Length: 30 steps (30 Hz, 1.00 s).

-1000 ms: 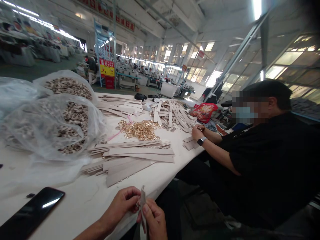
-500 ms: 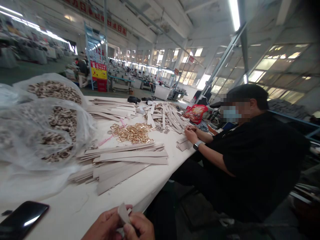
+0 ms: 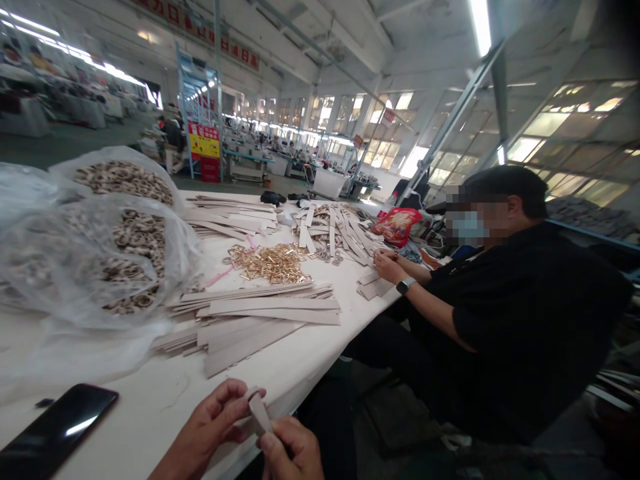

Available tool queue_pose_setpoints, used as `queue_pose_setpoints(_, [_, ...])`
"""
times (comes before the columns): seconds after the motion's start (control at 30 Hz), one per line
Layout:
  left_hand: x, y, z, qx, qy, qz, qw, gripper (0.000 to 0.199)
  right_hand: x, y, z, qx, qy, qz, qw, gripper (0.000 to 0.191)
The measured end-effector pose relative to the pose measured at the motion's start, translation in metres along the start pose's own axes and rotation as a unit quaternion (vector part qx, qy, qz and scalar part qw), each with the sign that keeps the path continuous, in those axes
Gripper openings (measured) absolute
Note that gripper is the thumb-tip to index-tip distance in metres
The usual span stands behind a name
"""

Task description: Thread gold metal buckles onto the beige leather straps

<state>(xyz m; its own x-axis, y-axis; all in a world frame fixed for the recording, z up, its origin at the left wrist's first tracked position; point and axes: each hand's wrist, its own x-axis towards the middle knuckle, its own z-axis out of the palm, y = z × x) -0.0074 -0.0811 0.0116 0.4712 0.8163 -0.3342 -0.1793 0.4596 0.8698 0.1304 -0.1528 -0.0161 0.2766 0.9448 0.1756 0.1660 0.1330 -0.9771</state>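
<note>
Far left: clear bag (image 3: 188, 250) of loops, phone (image 3: 59, 432) nearer, both on counter (image 3: 150, 407). Left hand (image 3: 213, 417): fingers closed on bent top end of beige strip (image 3: 259, 415), held up by counter edge. Strip stack (image 3: 270, 320), gold buckles (image 3: 277, 263) beyond. Right hand (image 3: 296, 448): clamped lower on same strip. Far right: seated co-worker (image 3: 525, 313), hands together.

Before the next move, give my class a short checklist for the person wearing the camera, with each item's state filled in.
1. Right hand grips the pale strip: ok.
2. Left hand is at the strip's curled upper end: ok.
3. A metal piece sits inside that curl: cannot tell, fingers and strip hide it.
4. Phone lies apart from the stacked strips: ok.
5. Co-worker's hands are apart from the person's own: ok.
</note>
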Motion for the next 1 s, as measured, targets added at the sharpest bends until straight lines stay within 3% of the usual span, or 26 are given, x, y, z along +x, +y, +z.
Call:
queue_pose_setpoints(0.2, [-0.002, -0.002, 0.001, 0.12, -0.02, 0.053, 0.991, 0.047, -0.002, 0.003, -0.004, 0.062, -0.001, 0.083, 0.995, 0.045])
queue_pose_setpoints(0.33, [-0.002, -0.006, 0.005, 0.226, 0.018, 0.126, 0.966, 0.035, -0.005, 0.001, -0.001, 0.03, 0.02, 0.104, 0.994, 0.044])
queue_pose_setpoints(0.47, [-0.001, -0.016, 0.009, 0.228, 0.051, 0.173, 0.957, 0.028, -0.006, -0.002, 0.005, -0.018, 0.065, 0.088, 0.994, 0.043])
queue_pose_setpoints(0.6, [-0.008, -0.029, 0.016, 0.236, 0.001, 0.211, 0.949, 0.028, -0.003, -0.007, 0.006, -0.06, 0.105, 0.04, 0.992, 0.038])
queue_pose_setpoints(0.67, [-0.012, -0.031, 0.018, 0.231, -0.01, 0.201, 0.952, 0.028, -0.002, -0.011, 0.003, -0.083, 0.101, 0.013, 0.991, 0.034])
queue_pose_setpoints(0.77, [-0.01, -0.025, 0.018, 0.156, 0.033, 0.179, 0.971, 0.033, 0.003, -0.018, -0.001, -0.144, 0.081, -0.022, 0.986, 0.024])
queue_pose_setpoints(0.9, [0.004, -0.002, 0.02, 0.049, 0.051, 0.093, 0.993, 0.049, 0.011, -0.031, -0.01, -0.218, 0.054, -0.055, 0.973, 0.018])
queue_pose_setpoints(1.0, [0.016, 0.019, 0.023, 0.0, 0.041, 0.07, 0.997, 0.043, 0.015, -0.042, -0.022, -0.174, -0.014, 0.012, 0.985, 0.023])
